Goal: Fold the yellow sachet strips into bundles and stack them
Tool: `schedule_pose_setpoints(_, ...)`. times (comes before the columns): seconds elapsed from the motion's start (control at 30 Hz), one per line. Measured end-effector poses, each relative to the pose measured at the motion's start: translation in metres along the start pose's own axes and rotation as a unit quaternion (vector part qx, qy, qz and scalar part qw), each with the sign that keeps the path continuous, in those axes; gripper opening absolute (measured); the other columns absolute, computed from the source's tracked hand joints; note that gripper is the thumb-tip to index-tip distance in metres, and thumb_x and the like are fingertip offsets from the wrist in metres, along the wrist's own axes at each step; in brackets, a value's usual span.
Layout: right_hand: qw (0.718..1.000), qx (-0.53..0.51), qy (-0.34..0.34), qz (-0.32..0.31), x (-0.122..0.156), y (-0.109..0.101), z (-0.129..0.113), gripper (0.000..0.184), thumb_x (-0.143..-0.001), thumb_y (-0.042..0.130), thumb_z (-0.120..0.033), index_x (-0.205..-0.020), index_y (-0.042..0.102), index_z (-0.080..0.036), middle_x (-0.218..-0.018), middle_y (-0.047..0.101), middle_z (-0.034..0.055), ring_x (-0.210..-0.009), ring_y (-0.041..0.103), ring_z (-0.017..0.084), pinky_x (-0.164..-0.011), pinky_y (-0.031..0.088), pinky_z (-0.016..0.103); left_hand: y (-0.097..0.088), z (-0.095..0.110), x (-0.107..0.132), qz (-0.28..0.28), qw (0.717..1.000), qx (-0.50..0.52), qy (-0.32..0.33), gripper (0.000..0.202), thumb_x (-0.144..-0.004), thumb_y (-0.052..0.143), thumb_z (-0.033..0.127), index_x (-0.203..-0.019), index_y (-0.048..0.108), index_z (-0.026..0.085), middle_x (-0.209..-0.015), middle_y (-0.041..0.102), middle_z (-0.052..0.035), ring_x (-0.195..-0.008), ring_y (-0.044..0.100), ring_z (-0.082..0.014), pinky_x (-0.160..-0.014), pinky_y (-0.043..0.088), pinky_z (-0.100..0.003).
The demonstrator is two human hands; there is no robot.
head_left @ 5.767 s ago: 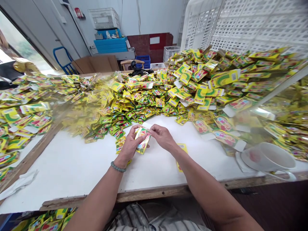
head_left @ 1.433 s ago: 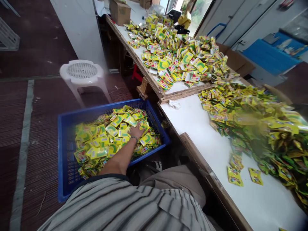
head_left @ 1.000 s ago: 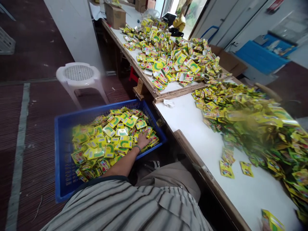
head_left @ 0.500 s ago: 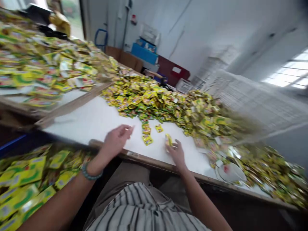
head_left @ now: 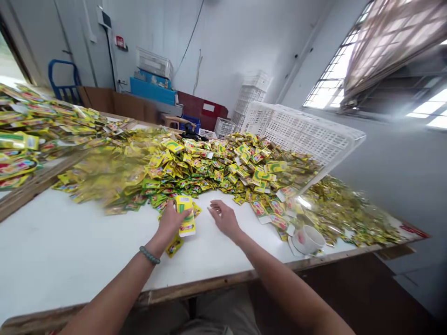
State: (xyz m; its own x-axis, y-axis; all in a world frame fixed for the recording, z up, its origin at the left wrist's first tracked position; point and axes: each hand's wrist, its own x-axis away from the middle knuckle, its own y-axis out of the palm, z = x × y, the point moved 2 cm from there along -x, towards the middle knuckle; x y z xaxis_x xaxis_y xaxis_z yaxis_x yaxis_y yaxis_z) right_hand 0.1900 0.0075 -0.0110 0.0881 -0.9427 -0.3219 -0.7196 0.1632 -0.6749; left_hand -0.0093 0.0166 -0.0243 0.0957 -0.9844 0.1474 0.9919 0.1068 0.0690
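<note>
Here we find the left hand (head_left: 168, 222) closed on one yellow packet (head_left: 186, 217), held upright just above the white worktop (head_left: 70, 242), at the near edge of a large pile (head_left: 216, 167) of like packets. The right hand (head_left: 225, 219) is open and empty, fingers loosely spread, just beside the packet without touching it. A second packet (head_left: 173, 245) lies flat on the worktop below the left wrist. A white cup (head_left: 309, 238) stands to the right, and a white crate (head_left: 303, 132) rests tilted over the far side of the pile. We judge the packet light, thin and pliable, with a glossy film that may slip; we advise a pinch at a sealed edge, not across the filled middle, with light pressure so that it neither creases nor bursts.
</note>
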Motion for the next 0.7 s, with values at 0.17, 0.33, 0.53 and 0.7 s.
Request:
schedule_pose_setpoints(0.17,0.995,0.087,0.056,0.0,-0.11,-0.012,0.037,0.015,-0.087,0.056,-0.02,-0.098,0.067,-0.019,-0.088,0.072,0.0064,-0.084,0.067,0.02,-0.082,0.052,0.034,0.02,-0.006,-0.015,-0.034,0.998,-0.047,-0.038,0.06,-0.063,0.081,0.047,-0.111,0.057,0.02,-0.081,0.074,-0.0053,-0.061,0.07,-0.0214,-0.054,0.051,-0.027)
schedule_pose_setpoints(0.33,0.987,0.143,0.046,-0.057,-0.195,-0.01,0.053,0.056,-0.072,0.077,-0.036,-0.124,0.062,-0.021,-0.127,0.064,0.0125,-0.114,0.059,0.03,-0.094,0.047,0.041,0.021,-0.014,-0.017,-0.091,0.994,-0.032,-0.055,0.065,-0.068,0.077,0.052,-0.122,0.055,0.023,-0.086,0.075,-0.0044,-0.067,0.072,-0.0225,-0.058,0.055,-0.029)
schedule_pose_setpoints(0.53,0.973,0.192,-0.007,-0.128,-0.182,0.015,0.062,0.051,-0.078,0.066,-0.017,-0.129,0.06,-0.02,-0.136,0.056,0.0133,-0.121,0.054,0.029,-0.103,0.042,0.04,0.017,-0.006,-0.015,-0.038,0.99,0.051,-0.126,0.077,-0.064,0.083,0.044,-0.13,0.048,0.025,-0.086,0.075,-0.0033,-0.064,0.072,-0.0208,-0.058,0.056,-0.028)
schedule_pose_setpoints(0.7,0.994,0.045,-0.038,-0.09,-0.107,-0.004,0.061,0.032,-0.084,0.059,-0.018,-0.115,0.067,-0.022,-0.122,0.066,0.0079,-0.11,0.061,0.024,-0.096,0.047,0.038,0.023,0.003,-0.006,-0.058,0.991,0.068,-0.101,0.09,-0.057,0.087,0.036,-0.134,0.041,0.026,-0.088,0.074,-0.0021,-0.071,0.071,-0.0226,-0.064,0.058,-0.033)
